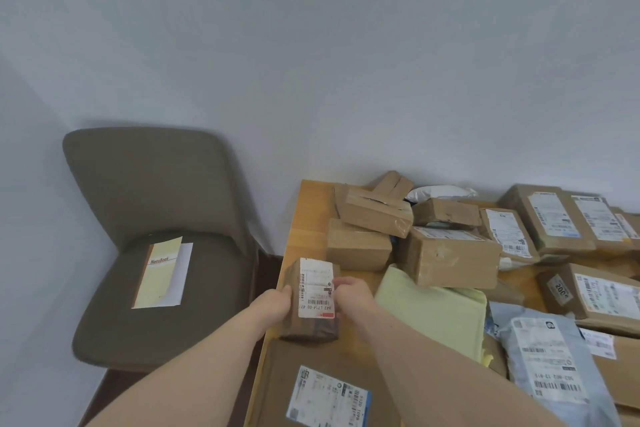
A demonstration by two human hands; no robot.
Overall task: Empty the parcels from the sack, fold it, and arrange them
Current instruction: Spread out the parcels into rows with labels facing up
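1. The left hand (277, 303) and right hand (349, 293) are gripping the small brown cardboard parcel with a white barcode label (313, 302) by its opposite sides, fingers curling round the edges.
2. The parcel is sitting at the left edge of the wooden table (304, 208), partly over a flat brown box (277, 378).
3. It is looking stiff, light and tape-wrapped, perhaps slick; flat side faces are suiting the grip.
4. Neighbouring, a soft pale-yellow padded mailer (433, 319) and a crinkly grey plastic bag (550, 357) are lying.

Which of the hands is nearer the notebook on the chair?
Left. The left hand grips the chair-side edge of the small labelled parcel; the right hand grips its far side, farther from the notebook.
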